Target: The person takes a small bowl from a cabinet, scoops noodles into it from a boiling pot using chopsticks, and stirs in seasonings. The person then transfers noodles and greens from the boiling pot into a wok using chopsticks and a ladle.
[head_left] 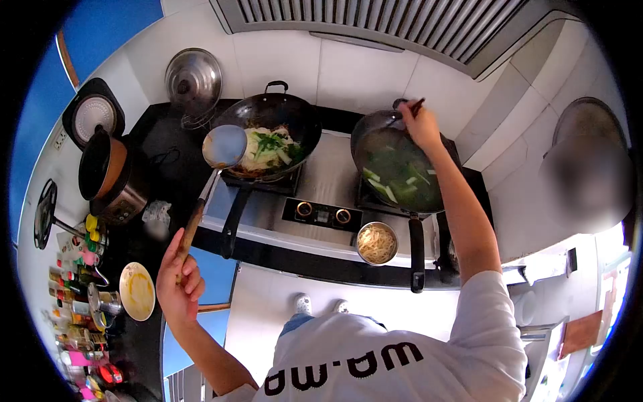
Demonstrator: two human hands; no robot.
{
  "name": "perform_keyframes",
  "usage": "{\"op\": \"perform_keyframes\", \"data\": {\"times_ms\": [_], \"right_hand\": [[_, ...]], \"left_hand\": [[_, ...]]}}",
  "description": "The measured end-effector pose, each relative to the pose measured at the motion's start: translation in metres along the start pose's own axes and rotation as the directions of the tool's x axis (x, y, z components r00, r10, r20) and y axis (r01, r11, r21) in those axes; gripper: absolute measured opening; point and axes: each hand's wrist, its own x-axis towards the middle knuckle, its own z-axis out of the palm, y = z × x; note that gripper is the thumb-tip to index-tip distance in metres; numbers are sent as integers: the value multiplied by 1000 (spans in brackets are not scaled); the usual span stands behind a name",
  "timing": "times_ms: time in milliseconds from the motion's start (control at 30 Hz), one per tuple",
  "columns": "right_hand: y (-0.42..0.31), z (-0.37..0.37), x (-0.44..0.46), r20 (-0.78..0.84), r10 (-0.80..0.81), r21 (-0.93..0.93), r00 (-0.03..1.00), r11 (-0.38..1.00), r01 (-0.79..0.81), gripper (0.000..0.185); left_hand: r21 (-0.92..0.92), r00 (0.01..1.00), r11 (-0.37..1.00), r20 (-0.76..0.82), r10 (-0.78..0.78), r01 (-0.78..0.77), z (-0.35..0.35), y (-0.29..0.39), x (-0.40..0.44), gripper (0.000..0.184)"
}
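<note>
My left hand (pixel 181 280) is closed round the wooden handle of a ladle (pixel 225 146), whose bowl hangs over the left edge of a black wok (pixel 284 107). Noodles or pale strips with green pieces (pixel 269 149) lie in that wok. On the right, my right hand (pixel 420 126) is closed on a thin dark utensil, partly hidden by the fingers, above the far side of a second pan (pixel 382 144). Green leaves and pale stalks sit in liquid there. A metal bowl of pale strands (pixel 377 243) stands at the stove's front edge, between the pan handles.
A metal lid (pixel 193 77) leans on the back wall. At left are a rice cooker (pixel 120 204), an oval plate with yellow residue (pixel 137 291) and several seasoning bottles (pixel 67 295). Stove knobs (pixel 323 214) face the front; a range hood (pixel 375 27) hangs above.
</note>
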Motion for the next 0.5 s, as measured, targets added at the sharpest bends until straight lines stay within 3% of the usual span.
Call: {"op": "perform_keyframes", "data": {"times_ms": [133, 233, 300, 333, 500], "right_hand": [[19, 12, -34, 90, 43, -10, 995, 999, -43, 26], [31, 12, -40, 101, 185, -11, 978, 983, -184, 22], [32, 5, -40, 63, 354, 476, 933, 811, -340, 20], [34, 1, -40, 40, 373, 595, 927, 737, -322, 21], [25, -26, -35, 38, 328, 674, 944, 689, -267, 23]], "left_hand": [[60, 1000, 998, 8, 1, -1, 7, 3, 3, 48], [21, 999, 1000, 42, -7, 6, 10, 3, 5, 48], [18, 998, 1000, 68, -9, 8, 11, 4, 5, 48], [19, 998, 1000, 70, -8, 7, 11, 3, 6, 48], [29, 993, 1000, 114, 10, -13, 10, 2, 6, 47]]}}
